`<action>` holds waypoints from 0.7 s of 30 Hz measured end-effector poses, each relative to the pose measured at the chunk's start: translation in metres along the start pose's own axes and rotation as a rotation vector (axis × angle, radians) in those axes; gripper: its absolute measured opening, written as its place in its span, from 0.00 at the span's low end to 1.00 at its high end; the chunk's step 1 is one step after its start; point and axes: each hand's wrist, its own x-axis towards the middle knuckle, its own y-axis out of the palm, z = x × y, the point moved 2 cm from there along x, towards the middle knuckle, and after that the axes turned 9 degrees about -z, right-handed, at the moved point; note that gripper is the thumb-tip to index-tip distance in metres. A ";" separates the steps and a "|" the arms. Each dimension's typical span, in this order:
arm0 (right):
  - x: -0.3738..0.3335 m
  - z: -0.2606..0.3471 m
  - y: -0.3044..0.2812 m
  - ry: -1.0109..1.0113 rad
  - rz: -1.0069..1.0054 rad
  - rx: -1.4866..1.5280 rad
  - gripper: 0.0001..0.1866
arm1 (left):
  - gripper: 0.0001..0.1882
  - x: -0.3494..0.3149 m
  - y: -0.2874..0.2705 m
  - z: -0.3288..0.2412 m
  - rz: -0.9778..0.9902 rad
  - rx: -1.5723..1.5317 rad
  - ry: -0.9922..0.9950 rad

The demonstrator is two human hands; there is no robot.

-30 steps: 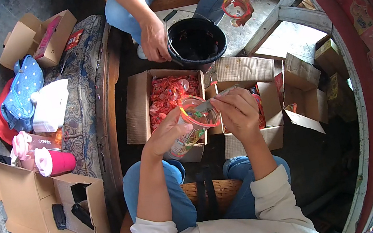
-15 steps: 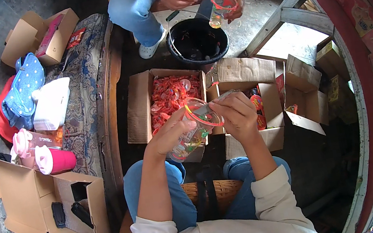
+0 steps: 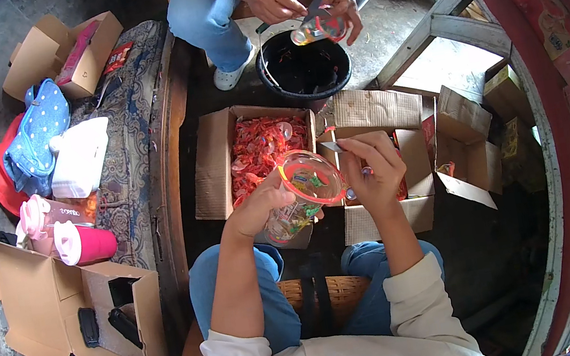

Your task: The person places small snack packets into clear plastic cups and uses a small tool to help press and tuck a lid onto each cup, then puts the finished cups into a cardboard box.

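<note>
Closest in, you're seated on a wicker seat (image 3: 347,287), white sleeves rolled, knees in blue jeans (image 3: 232,291) on either side. Up come the forearms, and there's your left hand (image 3: 260,208), its fingers clamped around the clear cup (image 3: 293,218). That cup hangs in the air ahead of your knees, tilted, its base to the lower left, its red-edged mouth up and toward your right. Colored printing shows on its wall.

Over on the other side, your right hand (image 3: 375,172) has thumb and forefinger pinched together on a small grey blade (image 3: 331,147), which pokes out just beside the cup's rim, apart from it.

Just beyond, an open cardboard box (image 3: 211,171) brims with red scraps (image 3: 262,148); to its right sits a second carton (image 3: 414,157), flaps spread, red things inside.

Farther out, a black bucket (image 3: 346,81) stands on the floor. Past it, a co-worker in blue jeans has both hands at another clear cup (image 3: 315,30), held tipped over the bucket's far rim.
</note>
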 end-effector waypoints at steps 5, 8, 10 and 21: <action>-0.007 -0.013 0.008 0.099 0.114 -0.048 0.13 | 0.37 0.000 0.000 -0.015 0.033 0.383 0.203; -0.027 -0.029 0.019 0.217 0.252 -0.106 0.14 | 0.38 0.000 -0.006 -0.021 0.054 0.395 0.235; -0.047 -0.041 0.034 0.323 0.335 -0.044 0.17 | 0.37 0.000 -0.015 -0.021 -0.088 0.313 0.293; -0.240 -0.117 0.107 0.762 1.520 -0.285 0.50 | 0.28 0.003 -0.049 -0.046 -0.745 0.025 0.794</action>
